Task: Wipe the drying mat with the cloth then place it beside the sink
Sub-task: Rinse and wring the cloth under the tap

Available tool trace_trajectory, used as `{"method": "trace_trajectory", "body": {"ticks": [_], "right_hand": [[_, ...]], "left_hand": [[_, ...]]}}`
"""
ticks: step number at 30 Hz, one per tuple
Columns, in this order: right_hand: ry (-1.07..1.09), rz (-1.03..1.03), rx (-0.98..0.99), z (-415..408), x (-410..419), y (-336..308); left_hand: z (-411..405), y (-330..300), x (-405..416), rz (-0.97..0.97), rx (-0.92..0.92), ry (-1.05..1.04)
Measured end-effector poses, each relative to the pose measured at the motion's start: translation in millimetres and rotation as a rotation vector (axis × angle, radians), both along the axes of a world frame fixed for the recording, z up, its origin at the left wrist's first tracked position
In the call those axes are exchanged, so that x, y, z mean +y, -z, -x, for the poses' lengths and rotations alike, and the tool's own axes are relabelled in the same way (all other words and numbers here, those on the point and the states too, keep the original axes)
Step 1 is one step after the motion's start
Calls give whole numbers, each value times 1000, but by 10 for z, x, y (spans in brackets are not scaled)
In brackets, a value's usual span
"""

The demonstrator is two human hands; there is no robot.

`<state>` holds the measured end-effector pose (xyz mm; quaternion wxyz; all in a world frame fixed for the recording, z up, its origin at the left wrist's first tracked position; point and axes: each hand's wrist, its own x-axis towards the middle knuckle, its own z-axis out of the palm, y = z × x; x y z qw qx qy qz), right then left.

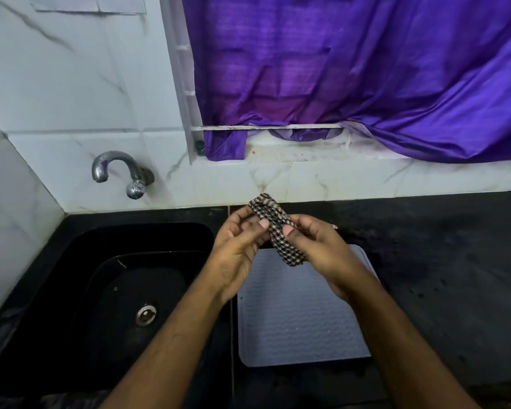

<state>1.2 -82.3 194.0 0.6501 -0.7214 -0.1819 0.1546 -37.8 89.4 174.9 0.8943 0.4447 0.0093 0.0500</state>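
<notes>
Both hands — left hand (237,251), right hand (316,249) — pinching checked cloth (275,228) above grey drying mat (300,314), lying beside black sink (106,293). Risk: bunched cloth slipping — pinch being only fingertip-deep.

Right of the drying mat (301,317) the dark bench (443,261) lies bare and open. Left, the sink (80,278) drops away, its tap (115,169) jutting from the wall. Both hands (236,249) (322,249) and the cloth (278,225) hang over the mat's far edge.
</notes>
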Motion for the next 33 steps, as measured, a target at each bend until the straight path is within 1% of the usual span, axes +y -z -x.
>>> {"method": "trace_trajectory", "body": {"ticks": [1,2,3,4,5,6,7,10,11,12,13,14,16,18,20,23,25,26,28,29,30,32,33], "right_hand": [[69,71,-114,11,1,21],[129,137,-207,23,8,52],[174,169,-251,32,11,81],[206,159,-247,41,3,112],[229,103,-195,44,-13,133],[244,7,-84,39,-34,145],[251,-108,75,29,-53,152],[210,-376,613,20,-104,163],[178,-432,728,28,-110,182],[141,-479,788,38,-119,207],[98,-508,792,39,-132,234],[53,-506,745,35,-147,260],[-33,-428,598,-3,-191,274],[-107,-361,535,-72,-226,245],[-166,-363,569,-139,-270,265],[-233,-412,663,-186,-371,325],[-229,-397,686,-208,-436,356],[-200,-365,679,-222,-451,367],[-94,-259,629,-254,-452,413],[-31,-223,602,-263,-452,444],[22,-213,580,-272,-462,483],[81,-242,573,-296,-498,553],[106,-232,566,-309,-519,576]], "left_hand": [[-3,8,-79,20,19,-13],[-6,10,-142,-16,41,-36],[-18,16,-195,-89,62,-78],[-29,24,-228,-147,80,-117],[-41,29,-249,-169,92,-135],[-52,24,-262,-147,100,-122],[-57,14,-267,-109,104,-92],[-98,-15,-324,-6,163,-62],[-116,-18,-352,15,200,-69],[-129,-20,-372,24,230,-77],[-146,-21,-385,10,244,-82],[-157,-24,-381,-31,238,-81],[-169,-52,-365,-168,192,-46],[-186,-94,-359,-311,147,23],[-225,-129,-367,-435,123,70],[-272,-137,-364,-551,110,99],[-294,-108,-390,-656,96,77],[-304,-66,-411,-761,83,34],[-320,64,-459,-1044,50,-83],[-313,137,-492,-1114,61,-88],[-298,201,-541,-1096,121,-32],[-245,311,-670,-909,345,127],[-221,372,-735,-835,437,165]]}}
